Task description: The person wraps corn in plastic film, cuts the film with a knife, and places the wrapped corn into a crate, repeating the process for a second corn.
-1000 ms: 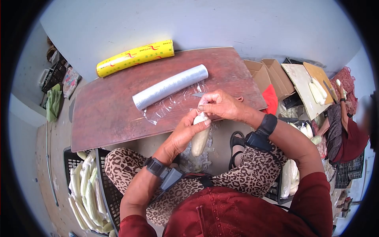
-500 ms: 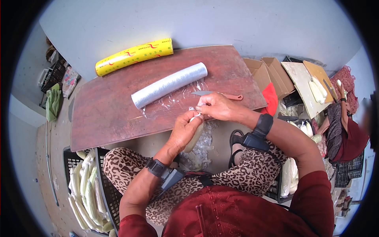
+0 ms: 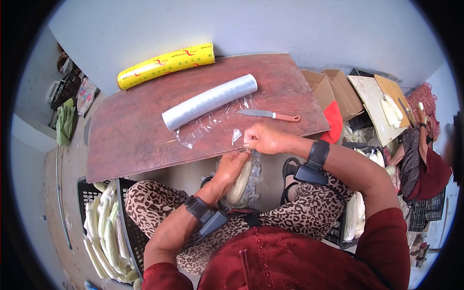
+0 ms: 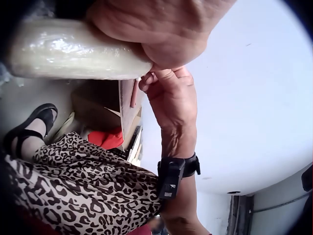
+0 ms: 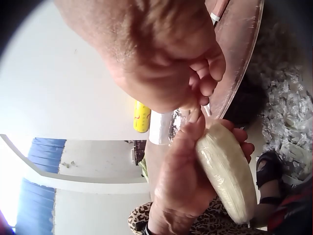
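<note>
My left hand point(image 3: 230, 170) grips a plump, pale, elongated vegetable point(image 3: 240, 183) wrapped tightly in clear cling film, held just below the table's near edge. In the right wrist view, the left thumb lies by the upper end of the vegetable point(image 5: 227, 171), whose rounded lower end points down. My right hand point(image 3: 264, 140) has its fingers curled at that upper end, pinching the film there; the fingertips are partly hidden. A small whitish scrap point(image 3: 236, 136) shows just beside the right fingertips. Beyond the hands lies a knife point(image 3: 263, 114) with a reddish handle.
A cling film roll point(image 3: 210, 101) with a loose sheet lies on the reddish table point(image 3: 121, 145), a yellow printed roll point(image 3: 166, 65) behind it. Crates of pale vegetables point(image 3: 108, 227) flank my legs. Cardboard boxes point(image 3: 333, 92) and another person point(image 3: 427, 171) are at right.
The vegetable and left hand have lowered slightly. The right hand has come away from over the knife, leaving it fully visible, and the whitish scrap now shows by its fingertips.
</note>
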### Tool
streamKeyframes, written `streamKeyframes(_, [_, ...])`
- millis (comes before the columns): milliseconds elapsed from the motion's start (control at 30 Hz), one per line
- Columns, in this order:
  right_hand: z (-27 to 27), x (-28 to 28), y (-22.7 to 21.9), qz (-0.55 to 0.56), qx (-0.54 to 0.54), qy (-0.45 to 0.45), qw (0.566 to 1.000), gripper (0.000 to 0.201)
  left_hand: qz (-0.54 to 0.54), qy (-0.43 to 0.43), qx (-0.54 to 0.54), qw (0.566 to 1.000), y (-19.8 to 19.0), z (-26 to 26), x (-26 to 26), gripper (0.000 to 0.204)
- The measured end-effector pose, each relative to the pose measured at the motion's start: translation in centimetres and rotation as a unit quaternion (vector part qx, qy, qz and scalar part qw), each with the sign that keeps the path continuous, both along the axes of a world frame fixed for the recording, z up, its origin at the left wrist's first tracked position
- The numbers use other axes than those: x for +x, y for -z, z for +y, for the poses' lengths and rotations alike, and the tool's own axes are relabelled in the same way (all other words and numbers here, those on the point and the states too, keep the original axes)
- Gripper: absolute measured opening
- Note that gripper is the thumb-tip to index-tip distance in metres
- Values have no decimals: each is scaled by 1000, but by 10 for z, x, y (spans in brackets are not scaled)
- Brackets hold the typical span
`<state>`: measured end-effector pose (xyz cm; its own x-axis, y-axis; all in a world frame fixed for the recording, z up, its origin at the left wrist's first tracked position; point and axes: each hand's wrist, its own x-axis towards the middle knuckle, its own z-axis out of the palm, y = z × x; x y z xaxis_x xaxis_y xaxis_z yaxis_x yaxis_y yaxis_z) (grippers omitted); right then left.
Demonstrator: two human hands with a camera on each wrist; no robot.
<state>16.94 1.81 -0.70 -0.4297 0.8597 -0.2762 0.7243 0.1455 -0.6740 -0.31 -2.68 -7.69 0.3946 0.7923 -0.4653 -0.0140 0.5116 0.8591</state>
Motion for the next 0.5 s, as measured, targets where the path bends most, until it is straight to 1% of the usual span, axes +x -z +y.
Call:
streamKeyframes(67, [-1, 0, 6, 10, 20, -15, 1000, 11, 3, 0, -8, 1000, 6, -1, -1, 25])
streamKeyframes(133, [-1, -2, 10, 17, 40, -23, 999, 11, 4, 2, -26, 1000, 2, -1, -3, 25])
streamKeyframes(233, [4, -5, 11, -7, 57, -47, 997, 11, -22, -54, -54, 997, -7, -5, 0, 29])
streamKeyframes(333, [5, -9, 8, 6, 65, -49, 997, 10, -39, -61, -79, 994, -9, -4, -1, 28])
streamKeyframes(433, [8, -13, 2, -50, 53, -77, 994, 10, -31, -53, -75, 995, -1, -1, -3, 24])
streamKeyframes(500, [9, -14, 5, -64, 68, -92, 991, 11, -48, -58, -78, 994, 4, -1, -3, 24])
